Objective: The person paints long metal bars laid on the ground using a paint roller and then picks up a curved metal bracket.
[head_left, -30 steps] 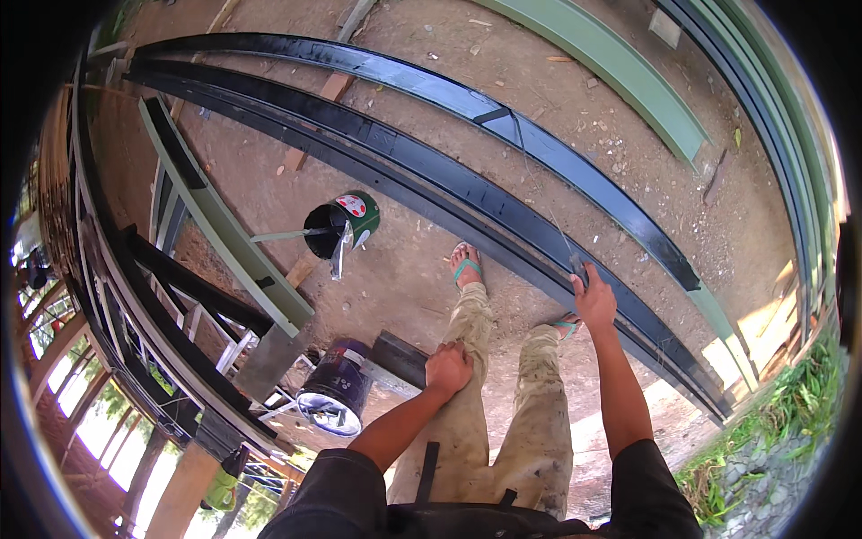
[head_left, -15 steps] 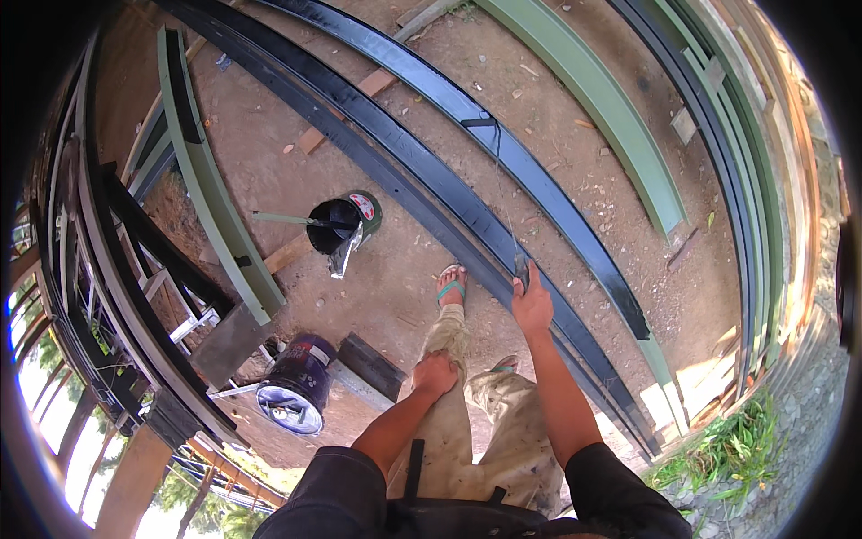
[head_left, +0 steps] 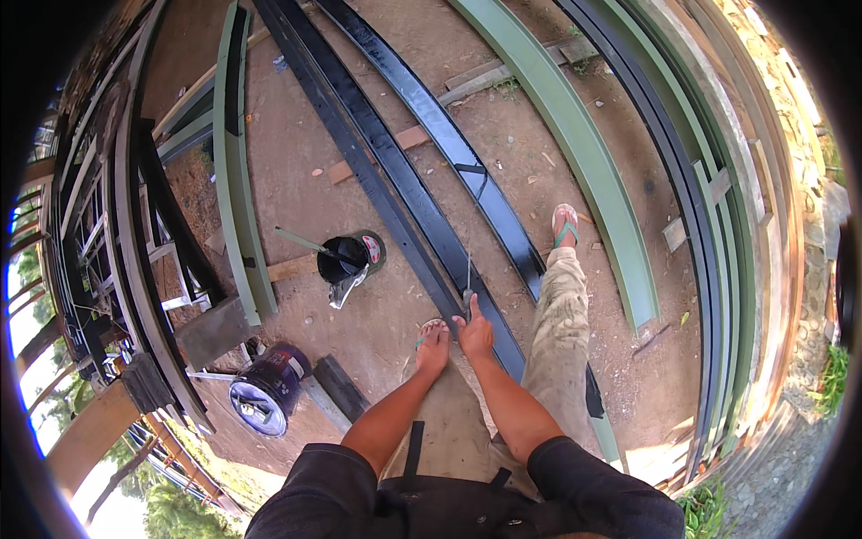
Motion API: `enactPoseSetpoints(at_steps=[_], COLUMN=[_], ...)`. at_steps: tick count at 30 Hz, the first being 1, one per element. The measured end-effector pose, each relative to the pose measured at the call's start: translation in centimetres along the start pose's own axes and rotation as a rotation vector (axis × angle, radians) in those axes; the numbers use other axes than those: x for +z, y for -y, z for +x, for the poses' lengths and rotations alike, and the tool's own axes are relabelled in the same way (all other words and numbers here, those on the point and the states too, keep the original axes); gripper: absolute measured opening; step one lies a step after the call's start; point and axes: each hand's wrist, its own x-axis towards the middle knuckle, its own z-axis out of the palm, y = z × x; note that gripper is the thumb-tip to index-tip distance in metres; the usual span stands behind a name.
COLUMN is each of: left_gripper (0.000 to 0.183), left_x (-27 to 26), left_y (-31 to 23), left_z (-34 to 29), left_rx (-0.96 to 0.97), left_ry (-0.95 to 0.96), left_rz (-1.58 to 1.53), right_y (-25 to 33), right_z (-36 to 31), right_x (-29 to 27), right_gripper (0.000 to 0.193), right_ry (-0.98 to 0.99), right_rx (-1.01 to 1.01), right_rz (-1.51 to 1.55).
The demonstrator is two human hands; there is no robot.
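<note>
My right hand (head_left: 475,333) is closed around the dark handle of a thin-rodded hand tool (head_left: 468,286), its rod pointing away over a black-painted beam (head_left: 404,171). What the rod ends in I cannot make out. My left hand (head_left: 433,351) rests on my left knee, close beside the right hand, holding no tool. A second, glossy black beam (head_left: 382,67) runs alongside to the right; a dark bar-like mark or object (head_left: 470,168) shows on it. My right foot (head_left: 566,225) stands beyond that beam; the left foot is mostly behind my left hand.
An open paint bucket (head_left: 376,249) with a stick in it stands left of the beams. Nearer lies a dark drum-like bucket (head_left: 285,373). Green beams (head_left: 575,144) lie at right, another (head_left: 238,207) at left. Wooden blocks (head_left: 413,137) sit under the beams.
My right leg has stepped to the right, across the glossy black beam. My right hand has moved closer to the left one, still holding the tool. The view has turned and shifted.
</note>
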Motion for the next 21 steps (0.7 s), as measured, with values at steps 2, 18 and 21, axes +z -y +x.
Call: enactPoseSetpoints(at_steps=[2,18,21], left_gripper=[0.043,0.047,0.048], left_x=[1.1,4.6,4.3], left_y=[-3.3,-14.9,-17.7], left_z=[3.6,13.0,18.3], left_rx=[-0.297,-0.680,-0.688], left_ry=[0.128,0.031,-0.032], left_rz=[-0.167,0.233,0.281], right_y=[0.7,-22.2,-34.4], right_z=[0.9,28.4,27.1], right_x=[-0.8,-42.9,-52.2], right_gripper=[0.076,0.042,0.038], right_ry=[0.069,0.089,-0.037], right_rx=[-0.009,-0.032,0.050], right_rz=[0.036,0.326,-0.233])
